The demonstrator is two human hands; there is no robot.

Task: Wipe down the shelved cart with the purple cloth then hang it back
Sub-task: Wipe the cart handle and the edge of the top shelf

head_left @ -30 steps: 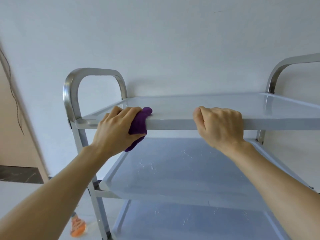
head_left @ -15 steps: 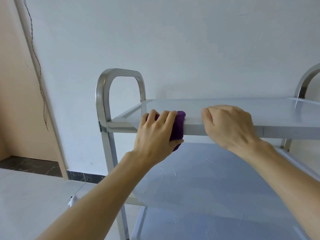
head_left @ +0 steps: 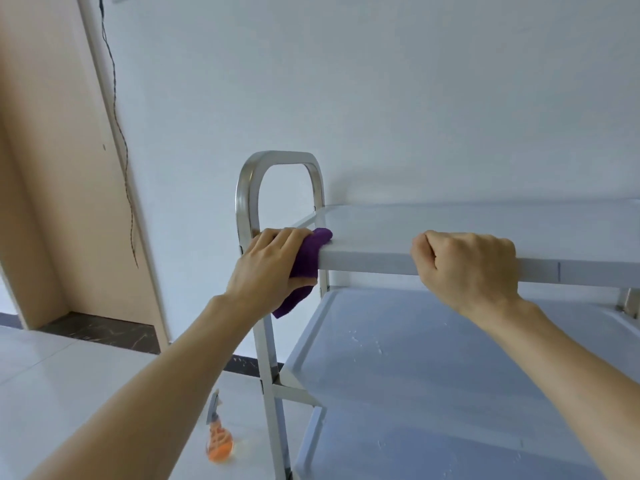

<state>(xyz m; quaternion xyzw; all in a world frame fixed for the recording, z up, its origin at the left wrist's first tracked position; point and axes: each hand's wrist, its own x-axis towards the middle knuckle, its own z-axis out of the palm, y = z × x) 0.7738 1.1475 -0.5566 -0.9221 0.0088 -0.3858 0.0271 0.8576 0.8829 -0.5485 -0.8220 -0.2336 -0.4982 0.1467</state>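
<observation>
The steel shelved cart (head_left: pixel 450 263) fills the right half of the view, with a top shelf, a middle shelf below it and a looped handle at its left end. My left hand (head_left: pixel 268 265) grips the purple cloth (head_left: pixel 306 258) against the front left corner of the top shelf, beside the handle post. One end of the cloth hangs down below the hand. My right hand (head_left: pixel 467 268) is curled over the front rim of the top shelf, further right.
An orange spray bottle (head_left: pixel 218 439) stands on the pale tiled floor left of the cart's front leg. A white wall is right behind the cart. A beige door frame with a dangling dark cable (head_left: pixel 119 133) is on the left.
My left hand slid the cloth right along the front rim, then back left to the corner by the handle. The right hand kept its hold. The view swung left.
</observation>
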